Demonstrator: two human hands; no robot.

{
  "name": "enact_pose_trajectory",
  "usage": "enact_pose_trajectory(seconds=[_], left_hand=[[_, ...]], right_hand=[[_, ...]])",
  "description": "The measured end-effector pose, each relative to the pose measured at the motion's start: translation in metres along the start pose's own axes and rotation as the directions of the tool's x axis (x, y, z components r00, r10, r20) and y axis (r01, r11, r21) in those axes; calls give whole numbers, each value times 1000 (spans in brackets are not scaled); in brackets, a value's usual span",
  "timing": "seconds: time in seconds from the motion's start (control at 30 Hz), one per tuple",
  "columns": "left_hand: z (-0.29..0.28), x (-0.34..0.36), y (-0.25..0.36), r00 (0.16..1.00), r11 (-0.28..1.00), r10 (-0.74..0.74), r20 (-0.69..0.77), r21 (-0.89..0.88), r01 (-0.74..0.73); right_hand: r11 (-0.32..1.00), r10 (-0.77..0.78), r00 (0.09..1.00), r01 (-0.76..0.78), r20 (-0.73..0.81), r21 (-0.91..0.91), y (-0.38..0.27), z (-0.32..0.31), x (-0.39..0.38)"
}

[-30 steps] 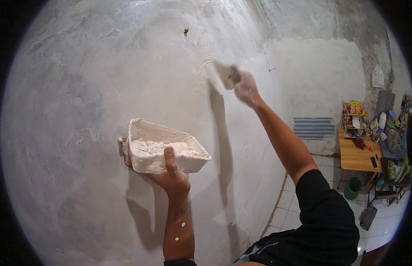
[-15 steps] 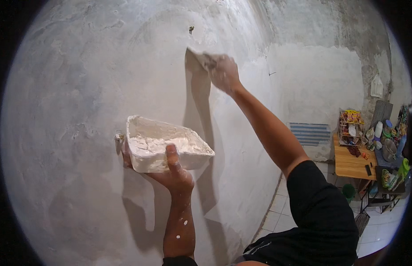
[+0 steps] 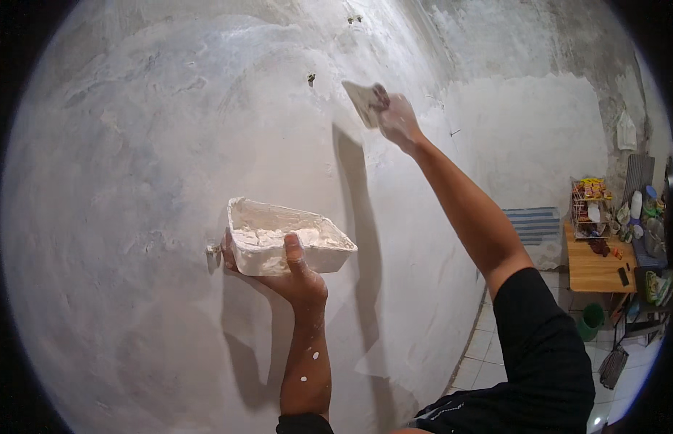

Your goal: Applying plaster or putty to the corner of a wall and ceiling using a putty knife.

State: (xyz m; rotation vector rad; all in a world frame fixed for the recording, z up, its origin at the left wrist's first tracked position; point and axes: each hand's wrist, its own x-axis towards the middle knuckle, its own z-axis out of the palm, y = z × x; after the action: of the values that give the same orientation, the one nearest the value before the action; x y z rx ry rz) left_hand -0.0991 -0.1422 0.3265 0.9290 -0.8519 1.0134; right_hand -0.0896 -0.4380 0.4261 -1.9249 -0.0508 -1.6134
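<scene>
"Since half a second ago, the right hand (image 3: 398, 121) has swung right with the spreader (image 3: 363, 103), whose blade now looks apart from the wall (image 3: 170, 181); its shadow falls clear of its edge. How firm is that grip?"

"Closed around the handle, as far as I can see. The left hand (image 3: 304, 281) is clamped on the white tub (image 3: 329, 262), supporting it from underneath with the thumb over the near side."

"And the white paste (image 3: 258, 237)?"

"Inside the tub, which sits below and left of the spreader, close to the wall."

"What could spoil things?"

"Tilt, I'd say. If the left wrist tires and rolls, paste could spill over the lower rim, and smeared fingers might let the tub slip. A blade brought back corner-first could score the surface of the wall. It might also catch in the hole (image 3: 311, 79) up to its left."

"Anything near the tub?"

"A small fitting (image 3: 212, 249) just beside the left fingers; a careless sideways shift could knock it."
</scene>
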Motion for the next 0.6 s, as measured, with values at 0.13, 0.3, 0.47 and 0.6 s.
enact_pose_trajectory(seconds=[0.13, 0.3, 0.47, 0.6], left_hand=[[7, -5, -8, 995, 991, 67, 72, 107, -74], [-1, -5, -22, 997, 997, 72, 23, 18, -72], [2, -5, -37, 1000, 995, 20, -5, -93, -20], [5, -6, -33, 1000, 992, 12, -21, -126, -14]], right_hand=[[934, 252, 882, -329, -397, -138, -20, 36, 40], [915, -251, 964, 207, -87, -345, -43, 72, -6], [951, -307, 938, 293, 163, 102, -46, 27, -36], [995, 98, 988, -97, 122, -19, -28, -2, -18]])
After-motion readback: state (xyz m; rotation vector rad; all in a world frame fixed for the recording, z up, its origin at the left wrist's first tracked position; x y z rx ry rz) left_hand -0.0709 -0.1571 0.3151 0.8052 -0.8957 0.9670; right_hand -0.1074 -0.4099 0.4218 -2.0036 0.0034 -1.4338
